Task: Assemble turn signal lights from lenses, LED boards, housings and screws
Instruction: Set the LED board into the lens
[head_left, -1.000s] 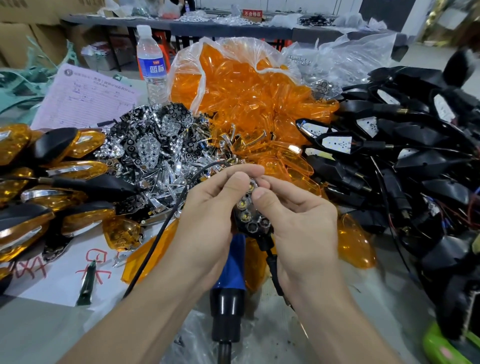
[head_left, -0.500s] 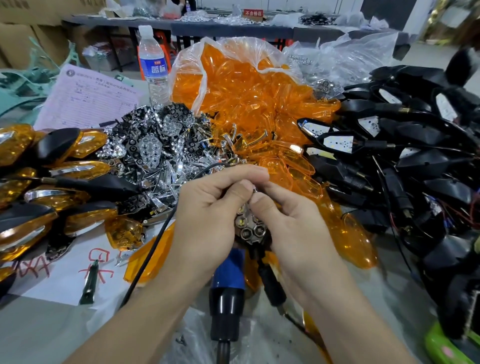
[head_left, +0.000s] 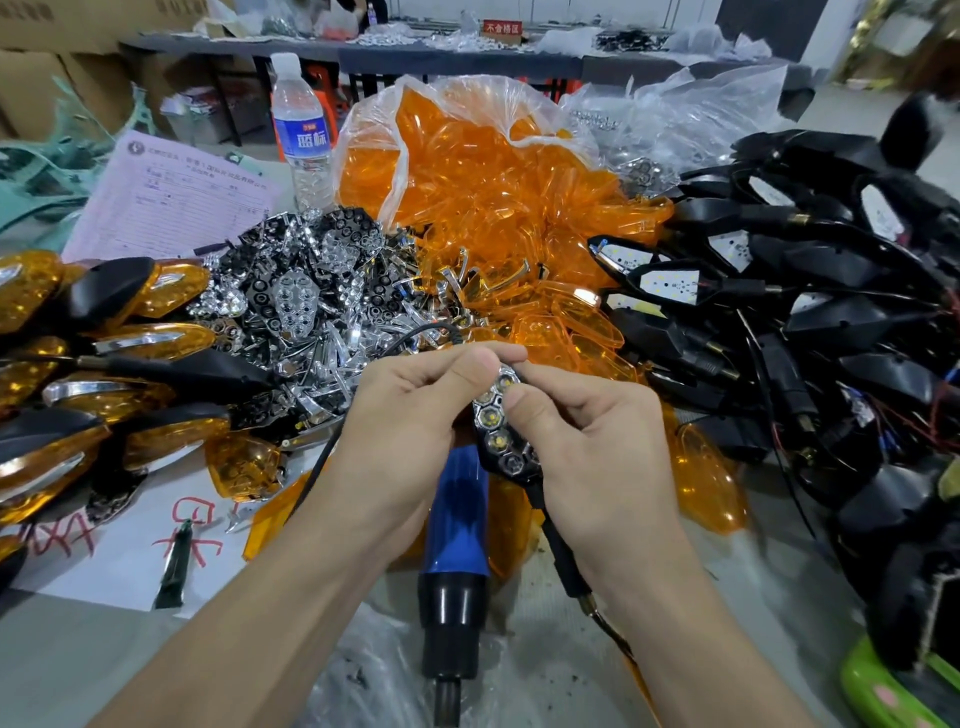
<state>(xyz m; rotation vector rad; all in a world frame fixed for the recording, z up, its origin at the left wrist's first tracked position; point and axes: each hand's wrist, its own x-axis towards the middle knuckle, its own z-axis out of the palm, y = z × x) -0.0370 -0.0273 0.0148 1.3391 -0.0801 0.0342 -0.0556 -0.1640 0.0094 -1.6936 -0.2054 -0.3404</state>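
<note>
Both my hands hold one black turn signal housing (head_left: 501, 441) with a chrome reflector of several LED cells seated in it, its stem and wire hanging down. My left hand (head_left: 410, 431) grips its left side, thumb and fingers curled over the top. My right hand (head_left: 597, 447) pinches the right side, thumb pressing on the reflector. A bag of orange lenses (head_left: 493, 171) lies behind, a heap of chrome reflectors (head_left: 311, 306) at centre left, and black housings with LED boards (head_left: 779, 312) at right.
A blue and black electric screwdriver (head_left: 457, 561) lies under my hands, its cable running left. Finished orange signal lights (head_left: 104, 358) are piled at left. A water bottle (head_left: 301, 124), a pink form (head_left: 171, 197) and a green object (head_left: 893, 691) are around.
The hands have tilted the housing so more of the reflector's LED cells show. My right thumb has slid down onto the reflector face.
</note>
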